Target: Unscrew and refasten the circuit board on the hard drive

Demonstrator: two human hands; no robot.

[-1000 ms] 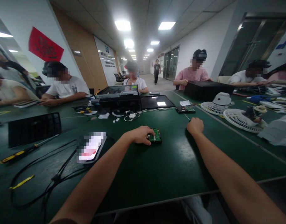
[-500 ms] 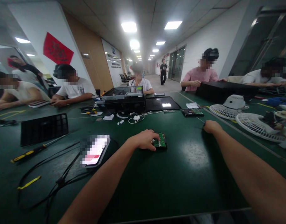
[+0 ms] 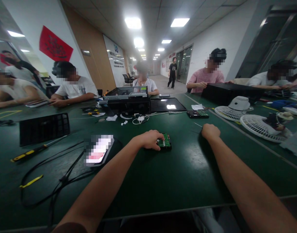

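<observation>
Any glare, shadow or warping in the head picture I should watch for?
Head view: glare from the ceiling lights blooms hazily, and the green table shows a pale sheen near the right hand, which has a dark shadow beside it; head view: the scene stretches toward the outer edges; head view: mosaic blocks cover much of the lit screen.

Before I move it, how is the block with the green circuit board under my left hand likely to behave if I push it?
The block is likely stiff, since it looks like a solid slab. It would probably slide rather than roll, as it lies flat on the tabletop. The exposed green circuit board may be fragile.
</observation>
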